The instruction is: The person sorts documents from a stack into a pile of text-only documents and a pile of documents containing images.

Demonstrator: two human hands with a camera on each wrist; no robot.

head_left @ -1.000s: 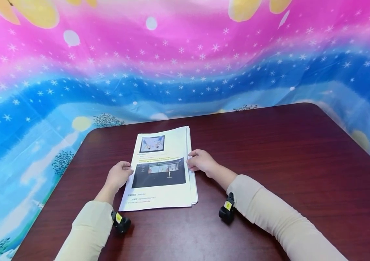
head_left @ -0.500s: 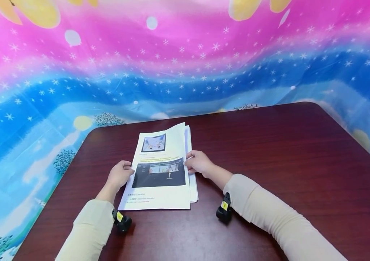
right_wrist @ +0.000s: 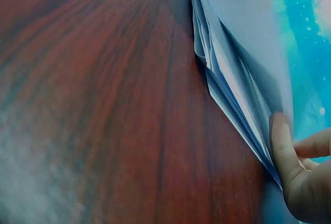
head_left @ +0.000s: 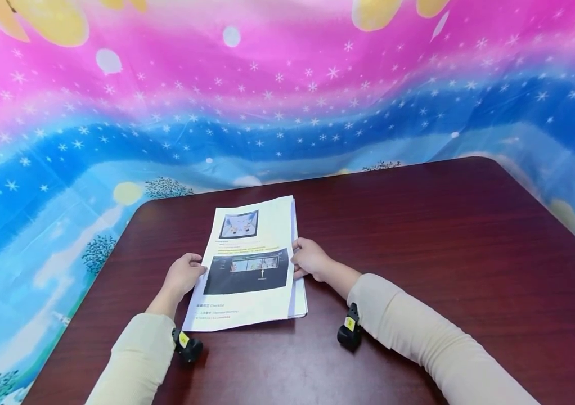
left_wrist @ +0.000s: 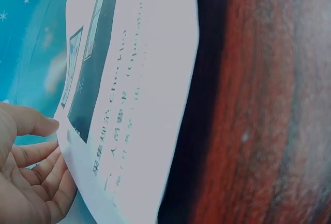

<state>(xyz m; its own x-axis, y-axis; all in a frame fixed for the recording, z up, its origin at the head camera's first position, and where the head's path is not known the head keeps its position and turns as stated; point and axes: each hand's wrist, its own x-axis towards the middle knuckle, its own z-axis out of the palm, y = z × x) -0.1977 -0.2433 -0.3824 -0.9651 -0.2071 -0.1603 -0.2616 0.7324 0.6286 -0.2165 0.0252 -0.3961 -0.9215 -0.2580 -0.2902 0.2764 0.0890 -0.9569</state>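
A stack of printed sheets (head_left: 247, 309) lies slightly skewed on the table, its upper sheet carrying two pictures and lines of text. My left hand (head_left: 184, 274) holds the left edge; in the left wrist view its thumb (left_wrist: 39, 122) and fingers meet at the paper's margin. On the opposite side my right hand (head_left: 313, 260) grips the right edge. The right wrist view shows the right thumb (right_wrist: 282, 144) against the edge, where the sheets (right_wrist: 227, 74) fan apart unevenly. Lower sheets stick out to the right beneath the upper ones.
The dark red-brown wooden table (head_left: 419, 242) extends far to the right of the papers. Behind it and along its left side hangs a pink and blue patterned cloth (head_left: 287, 101). A small black camera (head_left: 349, 329) sits at the right cuff, another (head_left: 188, 346) at the left.
The upper sheets shifted left and their far right corner rose, then that corner came down again. Their near edge now slants more, and both hands stay at the sides.
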